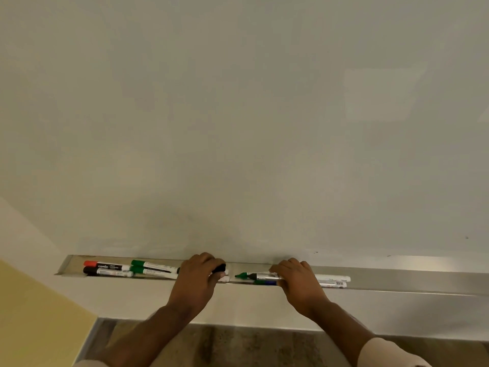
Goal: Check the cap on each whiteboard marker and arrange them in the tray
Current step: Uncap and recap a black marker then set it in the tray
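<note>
Left hand (197, 276) gripping black cap (220, 268), right hand (296, 278) holding uncapped green marker (254, 275) over tray (397, 280)

A long, shiny metal tray (397, 280) runs from 9 to 3 o'clock under the big whiteboard. At 9 o'clock lie a red-capped marker (105, 265), a black-capped marker (107, 272) and two green-capped markers (154, 268). Toward 3 o'clock lie white markers (334, 281).

Dim, even, warm-tinted light with a pale rectangular glare patch on the whiteboard (238, 115) at upper right, soft shadows above both hands, slight overall blur, and wide-angle bending of the tray (397, 276) toward the edges.
</note>
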Demonstrator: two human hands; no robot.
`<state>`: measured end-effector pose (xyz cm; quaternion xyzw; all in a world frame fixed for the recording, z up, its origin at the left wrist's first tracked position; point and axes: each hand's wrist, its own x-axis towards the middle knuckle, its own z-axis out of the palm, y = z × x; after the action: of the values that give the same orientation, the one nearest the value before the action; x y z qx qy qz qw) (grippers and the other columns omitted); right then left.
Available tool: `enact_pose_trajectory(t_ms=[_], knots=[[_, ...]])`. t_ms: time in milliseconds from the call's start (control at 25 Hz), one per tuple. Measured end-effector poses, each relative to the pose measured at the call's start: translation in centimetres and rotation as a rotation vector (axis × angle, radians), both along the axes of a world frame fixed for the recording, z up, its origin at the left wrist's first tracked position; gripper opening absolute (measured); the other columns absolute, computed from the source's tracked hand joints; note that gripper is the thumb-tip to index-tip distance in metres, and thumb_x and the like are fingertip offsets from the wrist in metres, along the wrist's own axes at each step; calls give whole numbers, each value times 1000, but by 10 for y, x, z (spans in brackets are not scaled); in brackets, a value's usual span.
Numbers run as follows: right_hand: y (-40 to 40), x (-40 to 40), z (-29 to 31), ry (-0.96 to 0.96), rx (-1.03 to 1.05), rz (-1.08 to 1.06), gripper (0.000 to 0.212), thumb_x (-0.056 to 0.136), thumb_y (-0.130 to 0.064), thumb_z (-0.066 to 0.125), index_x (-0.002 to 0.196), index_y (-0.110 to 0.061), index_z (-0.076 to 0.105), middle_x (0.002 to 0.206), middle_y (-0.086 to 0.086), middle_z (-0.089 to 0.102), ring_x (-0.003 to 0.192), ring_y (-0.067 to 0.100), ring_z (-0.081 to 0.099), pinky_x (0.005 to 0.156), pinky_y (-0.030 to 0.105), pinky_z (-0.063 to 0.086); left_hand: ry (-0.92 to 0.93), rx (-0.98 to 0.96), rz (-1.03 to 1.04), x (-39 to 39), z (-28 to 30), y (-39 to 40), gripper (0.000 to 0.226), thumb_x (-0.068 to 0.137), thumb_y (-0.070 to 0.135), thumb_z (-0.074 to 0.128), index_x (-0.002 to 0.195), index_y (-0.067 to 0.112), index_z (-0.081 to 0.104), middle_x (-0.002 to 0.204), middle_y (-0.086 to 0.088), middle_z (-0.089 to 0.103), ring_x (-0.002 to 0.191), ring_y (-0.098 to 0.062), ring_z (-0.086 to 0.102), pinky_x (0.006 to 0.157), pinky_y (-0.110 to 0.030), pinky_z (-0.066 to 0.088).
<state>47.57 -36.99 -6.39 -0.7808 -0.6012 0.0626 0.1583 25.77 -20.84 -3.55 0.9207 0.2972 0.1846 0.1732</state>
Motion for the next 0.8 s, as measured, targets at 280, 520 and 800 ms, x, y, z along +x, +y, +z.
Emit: enact_pose_trajectory(t_ms=[280,520,800], knots=[[-11,17,93,-20,290,6,32,86,-3,61,112,-21,62,101,-2,62,87,17,59,81,33,44,-234,-63,-44,15,81,5,22,92,13,58,112,20,65,100,5,56,91,-10,56,80,-25,47],[-24,22,222,-135,596,42,30,92,-8,47,118,-16,59,105,1,60,95,16,54,78,36,39,-427,-44,-157,23,193,6,26,89,9,62,109,24,66,99,13,63,93,-4,60,80,-10,44],[-48,1,304,-248,677,109,30,96,-17,41,120,-14,60,99,-1,62,83,14,53,74,33,37,-576,-61,-161,13,265,-19,25,82,41,57,101,32,69,92,15,69,87,-7,64,71,-7,45]])
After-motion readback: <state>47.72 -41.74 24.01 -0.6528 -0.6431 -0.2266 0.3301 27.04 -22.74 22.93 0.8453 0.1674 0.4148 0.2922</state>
